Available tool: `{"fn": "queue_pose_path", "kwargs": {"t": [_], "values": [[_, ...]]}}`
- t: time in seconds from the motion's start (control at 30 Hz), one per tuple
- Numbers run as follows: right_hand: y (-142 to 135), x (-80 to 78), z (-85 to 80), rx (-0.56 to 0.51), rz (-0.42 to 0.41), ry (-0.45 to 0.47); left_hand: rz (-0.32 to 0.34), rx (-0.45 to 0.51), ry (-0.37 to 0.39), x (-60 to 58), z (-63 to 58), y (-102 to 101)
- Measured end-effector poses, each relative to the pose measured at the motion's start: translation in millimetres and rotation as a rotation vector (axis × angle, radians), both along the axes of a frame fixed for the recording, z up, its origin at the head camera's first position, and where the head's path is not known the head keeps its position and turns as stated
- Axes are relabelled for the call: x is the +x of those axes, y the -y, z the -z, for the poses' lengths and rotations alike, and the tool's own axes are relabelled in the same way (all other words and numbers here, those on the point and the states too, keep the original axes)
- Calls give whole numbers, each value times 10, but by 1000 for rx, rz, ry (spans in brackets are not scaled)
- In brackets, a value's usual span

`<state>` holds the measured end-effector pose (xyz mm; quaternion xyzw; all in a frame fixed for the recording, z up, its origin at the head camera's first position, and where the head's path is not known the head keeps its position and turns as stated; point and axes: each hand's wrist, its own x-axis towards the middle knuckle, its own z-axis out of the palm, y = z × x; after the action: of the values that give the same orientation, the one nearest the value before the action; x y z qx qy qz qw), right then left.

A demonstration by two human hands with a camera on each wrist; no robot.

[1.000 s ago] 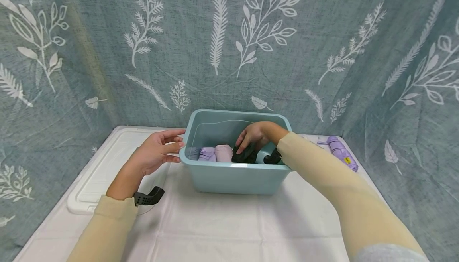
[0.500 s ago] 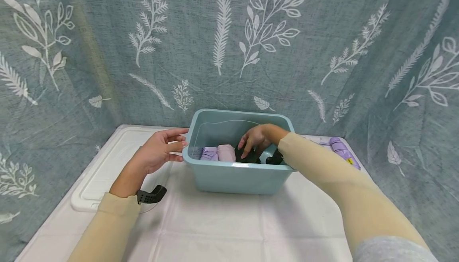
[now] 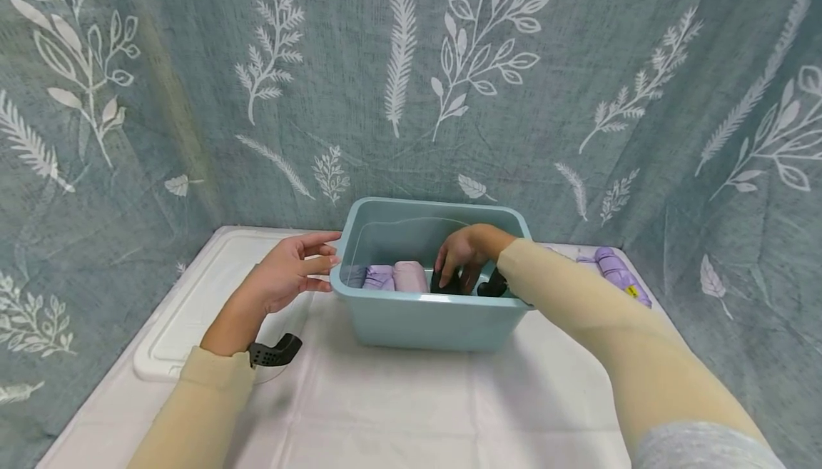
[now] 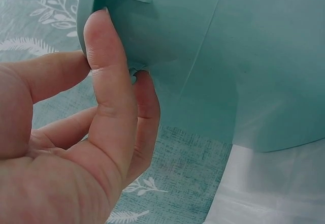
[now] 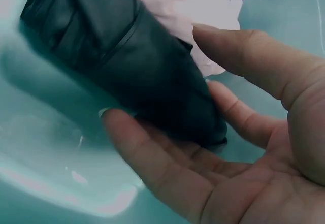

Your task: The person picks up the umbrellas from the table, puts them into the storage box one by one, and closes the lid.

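A blue-green plastic bin [image 3: 424, 323] stands on the white-covered table. My left hand [image 3: 285, 273] holds its left rim, thumb and fingertips about the edge; in the left wrist view they meet below the lip. Inside the bin, my right hand [image 3: 464, 255] has its fingers around the end of a shiny black rolled fabric bundle [image 5: 117, 46]. In the right wrist view this bundle lies across the cupped fingers, the thumb [image 5: 238, 56] at its far side. Left of it sit a pink roll [image 3: 409, 277], a lilac roll [image 3: 379, 278] and a greyish roll [image 3: 354, 276].
A white lid [image 3: 205, 298] lies on the table left of the bin. To the right, a purple rolled bundle [image 3: 619, 273] with a yellow label lies near the table's edge. A patterned blue-grey cloth [image 3: 359, 98] hangs behind and at both sides.
My right hand has turned and shifted slightly within the bin, and the black bundle now shows narrower, close beside the pink roll. The left hand stays on the rim; the whole view has drifted a little.
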<state>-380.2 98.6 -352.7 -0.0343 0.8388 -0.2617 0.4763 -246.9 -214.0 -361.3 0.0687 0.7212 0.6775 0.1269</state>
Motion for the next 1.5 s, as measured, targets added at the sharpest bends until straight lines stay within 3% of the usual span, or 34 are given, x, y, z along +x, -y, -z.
{"fn": "queue_pose_path", "kwargs": {"t": [0.4,0.97,1.5], "values": [[-15,-27,-16,55,-61,9,14,33,-3,28,-46,-13],[115,-40,61,-39,54,81,4,67,6,7,-39,-4],[147,-18,81,-84,66,91,-15,46,1,10,-26,-7]]}}
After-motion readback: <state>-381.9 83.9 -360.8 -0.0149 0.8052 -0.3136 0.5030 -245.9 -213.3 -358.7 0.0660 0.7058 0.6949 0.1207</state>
